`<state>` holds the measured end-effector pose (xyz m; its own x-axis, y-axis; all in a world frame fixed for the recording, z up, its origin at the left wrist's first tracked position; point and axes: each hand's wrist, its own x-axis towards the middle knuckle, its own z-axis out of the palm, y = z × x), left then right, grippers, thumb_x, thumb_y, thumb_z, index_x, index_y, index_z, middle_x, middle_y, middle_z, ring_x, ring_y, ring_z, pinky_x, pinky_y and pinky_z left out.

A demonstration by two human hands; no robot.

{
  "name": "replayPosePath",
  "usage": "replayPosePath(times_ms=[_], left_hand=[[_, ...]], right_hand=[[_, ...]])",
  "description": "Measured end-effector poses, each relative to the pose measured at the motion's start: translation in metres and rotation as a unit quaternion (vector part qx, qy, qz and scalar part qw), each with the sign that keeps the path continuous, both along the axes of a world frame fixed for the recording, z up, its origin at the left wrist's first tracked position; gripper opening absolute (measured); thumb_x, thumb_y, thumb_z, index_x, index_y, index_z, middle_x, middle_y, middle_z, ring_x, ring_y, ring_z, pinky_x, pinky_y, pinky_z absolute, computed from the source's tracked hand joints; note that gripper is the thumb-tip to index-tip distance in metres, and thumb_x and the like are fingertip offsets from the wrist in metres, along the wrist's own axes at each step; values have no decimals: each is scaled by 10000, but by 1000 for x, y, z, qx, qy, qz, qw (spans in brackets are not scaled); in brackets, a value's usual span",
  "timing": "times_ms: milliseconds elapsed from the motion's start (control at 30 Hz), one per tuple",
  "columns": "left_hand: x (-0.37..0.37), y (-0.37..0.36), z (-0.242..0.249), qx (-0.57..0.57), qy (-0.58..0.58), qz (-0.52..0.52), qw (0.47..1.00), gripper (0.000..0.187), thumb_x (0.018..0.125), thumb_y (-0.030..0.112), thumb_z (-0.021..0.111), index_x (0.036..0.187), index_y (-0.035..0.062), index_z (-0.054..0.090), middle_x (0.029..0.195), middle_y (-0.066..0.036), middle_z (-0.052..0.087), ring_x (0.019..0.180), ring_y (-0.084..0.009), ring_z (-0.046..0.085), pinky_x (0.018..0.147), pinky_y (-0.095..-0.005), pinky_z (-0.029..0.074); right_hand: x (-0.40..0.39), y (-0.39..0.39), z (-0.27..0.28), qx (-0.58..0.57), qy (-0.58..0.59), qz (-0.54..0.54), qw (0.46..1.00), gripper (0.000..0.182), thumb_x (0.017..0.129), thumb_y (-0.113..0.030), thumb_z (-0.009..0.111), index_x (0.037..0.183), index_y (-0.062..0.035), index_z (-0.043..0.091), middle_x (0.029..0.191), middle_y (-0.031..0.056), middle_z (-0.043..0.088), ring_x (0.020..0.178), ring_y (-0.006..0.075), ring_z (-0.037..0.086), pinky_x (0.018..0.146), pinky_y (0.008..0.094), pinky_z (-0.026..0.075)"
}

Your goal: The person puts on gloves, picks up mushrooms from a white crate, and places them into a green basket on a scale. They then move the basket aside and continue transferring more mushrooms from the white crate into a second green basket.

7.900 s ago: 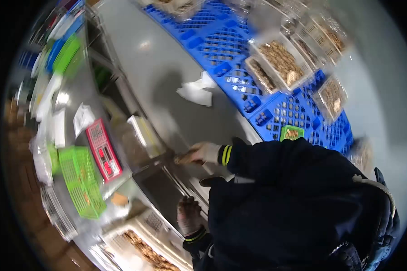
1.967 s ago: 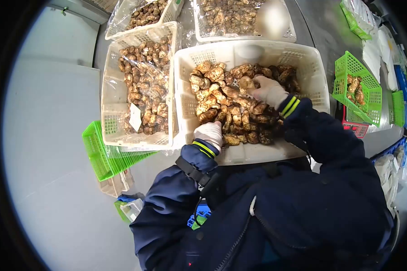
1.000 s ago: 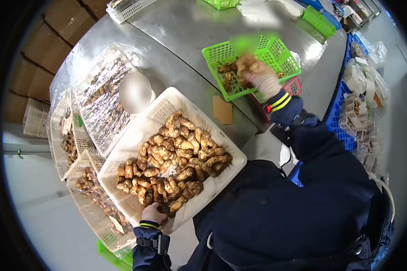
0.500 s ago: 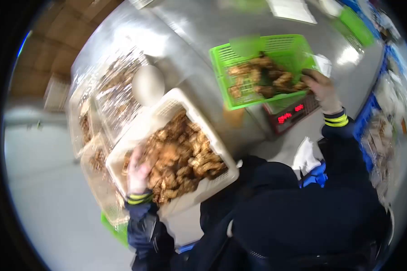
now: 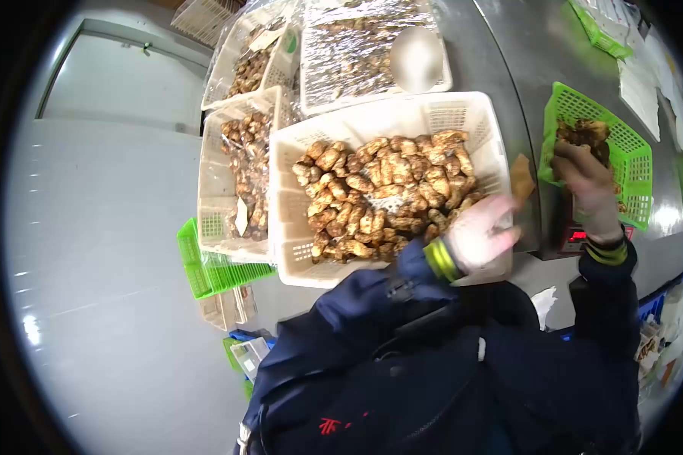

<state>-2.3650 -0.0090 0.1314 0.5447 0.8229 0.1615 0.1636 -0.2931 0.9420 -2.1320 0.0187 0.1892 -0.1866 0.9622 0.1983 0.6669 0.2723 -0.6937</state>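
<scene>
A white plastic crate (image 5: 391, 112) in front of me holds many knobby brown mushrooms (image 5: 387, 171). My left hand (image 5: 482, 233) is over the crate's near right corner, smeared by motion; its thumb and fingers look apart, with nothing seen between them. Farther right, a green basket (image 5: 631, 159) holds a smaller heap of darker mushrooms (image 5: 588, 135). My right hand (image 5: 593, 193) reaches into its near left side, fingers bent down beside those mushrooms. What the fingertips grip is hidden. Beneath the basket, a scale (image 5: 577, 236) shows red digits.
Behind the crate lies a film-wrapped crate (image 5: 311, 83) with a pale round object (image 5: 417, 61) on top. More mushroom crates (image 5: 212, 178) stand to the left, above a green crate (image 5: 197, 262). White sheets (image 5: 639, 95) and another green basket (image 5: 603, 30) lie at far right.
The view has swung, so the crate now sits centrally and the basket farther right. My left hand has gone from the crate's left side to its right corner. My right hand remains at the basket.
</scene>
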Motion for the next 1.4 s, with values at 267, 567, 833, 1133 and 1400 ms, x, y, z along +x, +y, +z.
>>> replayPosePath(times_ms=[267, 567, 833, 1133, 1400], left_hand=[[-264, -104, -26, -269, 77, 262, 924, 255, 845, 56, 639, 1094, 16, 604, 928, -105, 615, 781, -143, 592, 696, -266, 497], [-307, -30, -18, -40, 389, 261, 882, 428, 786, 196, 687, 1153, 41, 531, 984, -210, 615, 958, -374, 595, 806, -436, 489], [-281, 43, -88, -100, 640, 252, 719, 527, 714, 327, 764, 1048, 63, 455, 993, -157, 594, 958, -315, 595, 780, -406, 518], [-285, 36, -73, -55, 600, 225, 766, 596, 590, 295, 842, 1050, 96, 519, 1037, -132, 556, 985, -314, 530, 806, -404, 484], [-296, 22, -78, -113, 218, 231, 941, 480, 697, 133, 799, 1099, 81, 541, 1003, -124, 637, 911, -249, 615, 807, -337, 481]], right_hand=[[-232, 124, -119, -152, -232, 68, 958, 365, 877, -325, 538, 1029, 1, 600, 863, 201, 653, 837, 372, 623, 755, 448, 471], [-211, 97, -120, -181, -163, -110, 964, 398, 832, -353, 597, 1109, -66, 583, 1048, 217, 628, 1003, 362, 589, 868, 410, 462], [-243, 85, -140, -326, -248, -82, 909, 492, 762, -203, 625, 1241, -121, 551, 1089, 179, 637, 1032, 344, 596, 897, 397, 474], [-36, 48, -29, -89, 245, -286, 922, 362, 810, -144, 684, 1130, -4, 593, 990, 70, 661, 822, 139, 600, 767, 245, 464], [-74, 41, -41, 111, -68, -266, 955, 464, 792, -231, 655, 1187, -3, 564, 1083, 193, 621, 995, 299, 597, 898, 345, 457]])
